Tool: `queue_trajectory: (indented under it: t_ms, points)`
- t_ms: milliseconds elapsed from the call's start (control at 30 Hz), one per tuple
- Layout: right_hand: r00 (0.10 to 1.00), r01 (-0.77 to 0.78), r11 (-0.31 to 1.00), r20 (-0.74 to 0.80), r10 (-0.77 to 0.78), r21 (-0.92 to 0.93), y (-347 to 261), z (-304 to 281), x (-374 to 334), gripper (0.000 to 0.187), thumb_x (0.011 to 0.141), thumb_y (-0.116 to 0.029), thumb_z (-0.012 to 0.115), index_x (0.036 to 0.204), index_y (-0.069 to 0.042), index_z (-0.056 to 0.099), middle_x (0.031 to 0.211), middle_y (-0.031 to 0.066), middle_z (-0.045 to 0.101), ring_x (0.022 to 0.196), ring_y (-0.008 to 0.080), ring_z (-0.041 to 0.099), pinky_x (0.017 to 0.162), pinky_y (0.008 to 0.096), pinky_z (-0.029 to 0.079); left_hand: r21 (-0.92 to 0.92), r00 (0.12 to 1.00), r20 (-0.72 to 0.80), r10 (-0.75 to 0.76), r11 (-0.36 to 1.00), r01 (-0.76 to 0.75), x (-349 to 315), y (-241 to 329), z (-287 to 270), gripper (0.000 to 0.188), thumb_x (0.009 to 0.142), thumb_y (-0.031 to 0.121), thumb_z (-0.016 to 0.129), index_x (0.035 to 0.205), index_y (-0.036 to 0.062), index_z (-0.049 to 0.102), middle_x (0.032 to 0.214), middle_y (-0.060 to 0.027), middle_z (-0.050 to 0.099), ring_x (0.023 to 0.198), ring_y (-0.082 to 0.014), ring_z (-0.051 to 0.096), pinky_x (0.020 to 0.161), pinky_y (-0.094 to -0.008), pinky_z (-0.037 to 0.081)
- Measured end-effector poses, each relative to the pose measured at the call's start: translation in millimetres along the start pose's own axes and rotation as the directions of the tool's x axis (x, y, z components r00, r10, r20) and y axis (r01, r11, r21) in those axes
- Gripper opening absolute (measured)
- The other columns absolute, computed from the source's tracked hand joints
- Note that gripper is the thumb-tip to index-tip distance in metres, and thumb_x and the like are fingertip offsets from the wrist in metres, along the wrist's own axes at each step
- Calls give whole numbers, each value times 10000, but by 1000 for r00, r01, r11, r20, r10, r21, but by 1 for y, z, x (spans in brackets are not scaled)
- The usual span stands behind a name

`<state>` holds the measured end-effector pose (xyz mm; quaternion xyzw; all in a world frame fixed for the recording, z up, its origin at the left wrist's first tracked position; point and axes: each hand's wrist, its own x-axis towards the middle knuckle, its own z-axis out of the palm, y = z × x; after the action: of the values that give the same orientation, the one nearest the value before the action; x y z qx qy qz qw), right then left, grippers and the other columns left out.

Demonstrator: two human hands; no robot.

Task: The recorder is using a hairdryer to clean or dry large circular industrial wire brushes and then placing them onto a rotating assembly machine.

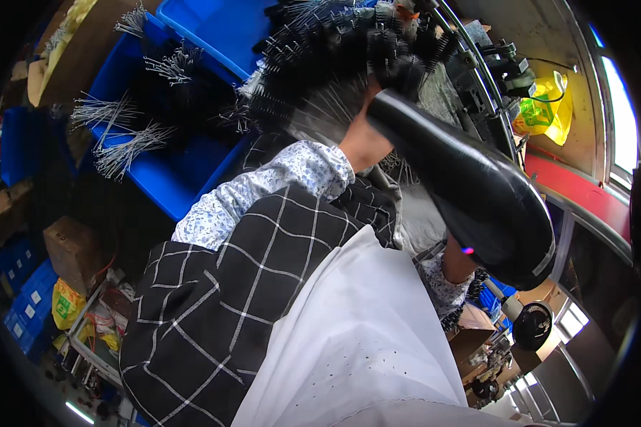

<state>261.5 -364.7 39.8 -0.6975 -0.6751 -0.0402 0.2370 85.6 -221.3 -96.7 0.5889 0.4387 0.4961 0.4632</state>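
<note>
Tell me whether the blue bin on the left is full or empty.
Neither: the blue bin is partly filled. Bundles of wire-stemmed brushes lie in it, and bare blue floor shows between them.

The hair dryer (470, 185) is glossy black, with a wide round barrel that narrows toward its nozzle. It lies on a slant across the upper right of the view, nozzle up and to the left, fat rear end down and to the right, where a small pink light shows at its lower edge. The nozzle points into the bundle of black bottle brushes (342, 53), a thick bunch of narrow cylinders of black bristles on thin bare wire stems. The brushes fan out up and to the left, stems gathered just by the nozzle, held up above a blue bin
</note>
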Motion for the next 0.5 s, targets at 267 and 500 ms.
queue_trajectory:
  t_ms: [267,500]
  points:
    - [1000,-24,999,-1,24,-42,-3,-6,-9,387,716,-160,617,1051,-10,497,945,113,548,821,206,532,776,317,403,475,972,-30,232,859,-190,-14,26,-16,543,710,264,556,1163,18,386,1064,-209,448,912,-326,497,781,-392,411]
    - [1000,-3,1000,3,3,-14,-2,-3,-4,382,712,-150,622,1044,-4,501,932,114,554,805,202,539,765,312,410,216,922,170,-347,926,309,-23,-4,-60,902,623,263,683,1303,98,113,1092,-324,258,1033,-404,319,877,-418,302]
